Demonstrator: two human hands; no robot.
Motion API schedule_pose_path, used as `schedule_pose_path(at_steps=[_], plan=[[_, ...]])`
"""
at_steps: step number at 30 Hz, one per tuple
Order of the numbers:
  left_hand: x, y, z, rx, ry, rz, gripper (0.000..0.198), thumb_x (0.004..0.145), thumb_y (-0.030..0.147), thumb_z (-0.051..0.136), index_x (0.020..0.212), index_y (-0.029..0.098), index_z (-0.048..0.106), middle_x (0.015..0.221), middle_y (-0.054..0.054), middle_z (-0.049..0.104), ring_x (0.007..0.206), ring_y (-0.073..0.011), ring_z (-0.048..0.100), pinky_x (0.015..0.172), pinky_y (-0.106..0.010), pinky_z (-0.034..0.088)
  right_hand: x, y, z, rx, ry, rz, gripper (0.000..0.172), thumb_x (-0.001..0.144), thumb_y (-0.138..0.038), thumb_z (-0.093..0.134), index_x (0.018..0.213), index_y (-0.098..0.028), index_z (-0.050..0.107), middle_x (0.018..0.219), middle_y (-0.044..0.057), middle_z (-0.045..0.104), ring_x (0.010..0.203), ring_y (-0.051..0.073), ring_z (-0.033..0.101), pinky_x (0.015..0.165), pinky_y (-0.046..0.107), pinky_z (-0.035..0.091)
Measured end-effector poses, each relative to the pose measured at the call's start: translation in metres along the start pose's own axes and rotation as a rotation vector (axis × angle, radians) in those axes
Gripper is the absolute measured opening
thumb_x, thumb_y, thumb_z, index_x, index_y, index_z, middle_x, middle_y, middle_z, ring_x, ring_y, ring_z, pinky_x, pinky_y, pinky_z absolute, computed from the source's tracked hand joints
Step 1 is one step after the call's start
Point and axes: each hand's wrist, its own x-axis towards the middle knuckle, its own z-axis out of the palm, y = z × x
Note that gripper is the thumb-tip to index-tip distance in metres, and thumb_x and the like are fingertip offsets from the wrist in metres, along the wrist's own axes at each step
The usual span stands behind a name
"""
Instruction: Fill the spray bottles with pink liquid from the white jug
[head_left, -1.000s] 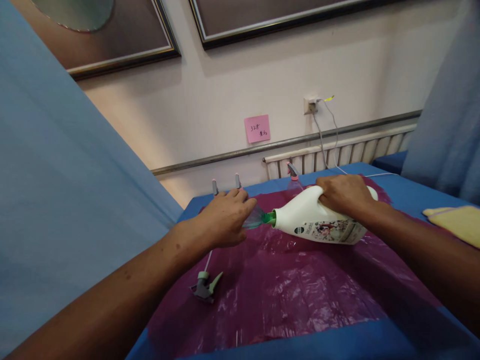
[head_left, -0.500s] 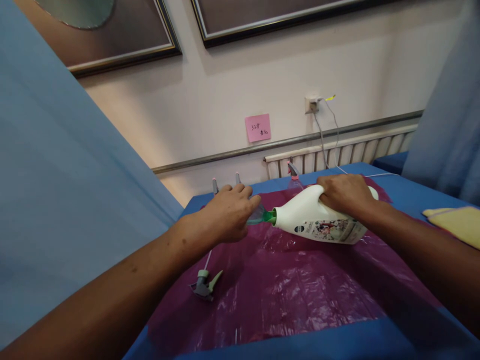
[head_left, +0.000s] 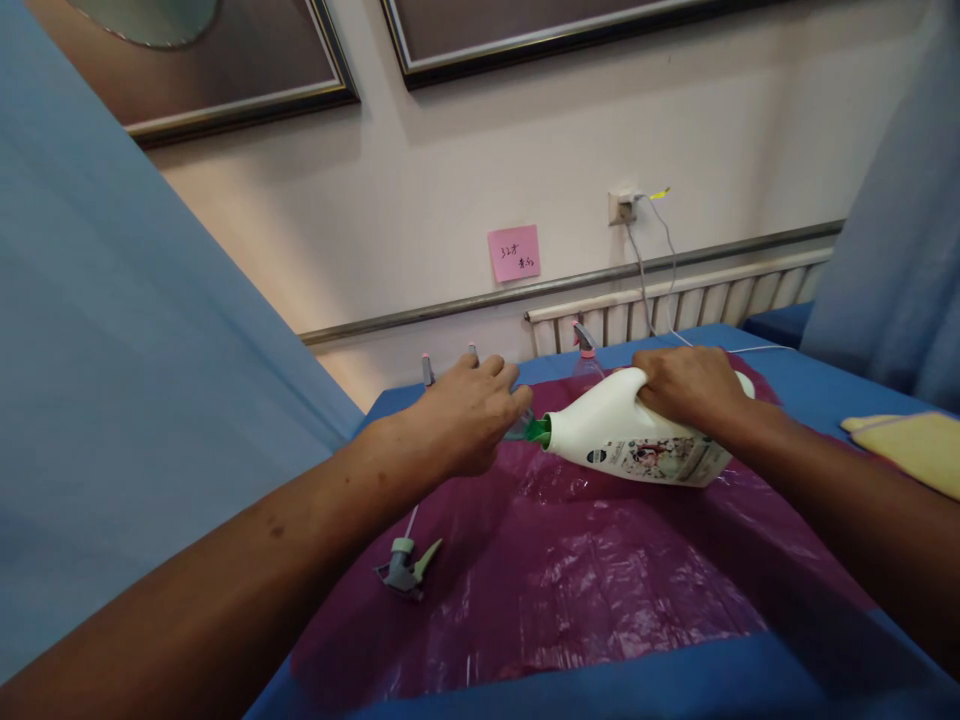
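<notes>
My right hand (head_left: pixel 688 385) is wrapped round the handle of a white detergent jug (head_left: pixel 600 420), which is tipped on its side with its mouth to the left. A green pouring spout (head_left: pixel 541 431) shows inside that mouth. Facing it, my left hand (head_left: pixel 480 415) is closed round a clear spray bottle (head_left: pixel 519 427), most of which my fingers hide. Bottle and spout meet or overlap; the exact contact is too small to tell. Below my left forearm, a grey and green trigger sprayer head (head_left: pixel 405 570) with its tube lies on the purple plastic sheet (head_left: pixel 570 570).
A spray bottle with a pink collar (head_left: pixel 587 360) stands behind the jug. Two more sprayer tops, one a pink-tipped top (head_left: pixel 428 370), rise behind my left hand. A yellow cloth (head_left: pixel 911 450) lies at right. Blue curtains (head_left: pixel 150 350) hang on both sides.
My left hand has shifted slightly right and up with the bottle, closer to the jug's mouth. The jug and my right hand look almost unmoved.
</notes>
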Motion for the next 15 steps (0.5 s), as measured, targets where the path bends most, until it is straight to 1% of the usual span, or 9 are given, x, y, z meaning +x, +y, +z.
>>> schedule_pose_path(at_steps=[4, 9, 15], plan=[[0.004, 0.003, -0.006, -0.028, 0.016, 0.013, 0.04, 0.085, 0.008, 0.074, 0.124, 0.02, 0.074, 0.13, -0.017, 0.073, 0.123, -0.0404, 0.064, 0.111, -0.056, 0.047, 0.0, 0.001, -0.002, 0.007, -0.009, 0.003, 0.036, 0.107, -0.034, 0.054, 0.123, -0.023, 0.085, 0.11, 0.016, 0.087, 0.093, 0.032, 0.077, 0.072, 0.038, 0.036], [0.008, 0.008, -0.018, -0.012, 0.016, 0.045, 0.039, 0.086, 0.005, 0.075, 0.121, 0.023, 0.074, 0.126, -0.014, 0.073, 0.123, -0.0394, 0.062, 0.111, -0.054, 0.046, 0.0, 0.003, -0.002, -0.003, -0.009, 0.0, 0.037, 0.107, -0.034, 0.052, 0.122, -0.022, 0.084, 0.109, 0.017, 0.087, 0.094, 0.033, 0.078, 0.072, 0.039, 0.034], [0.013, 0.009, -0.028, 0.08, 0.002, 0.085, 0.032, 0.092, 0.008, 0.073, 0.121, 0.022, 0.075, 0.13, -0.017, 0.072, 0.125, -0.0411, 0.063, 0.106, -0.054, 0.047, -0.001, 0.008, -0.001, 0.018, 0.003, 0.017, 0.038, 0.109, -0.037, 0.052, 0.121, -0.021, 0.084, 0.108, 0.018, 0.087, 0.095, 0.034, 0.078, 0.072, 0.039, 0.034]])
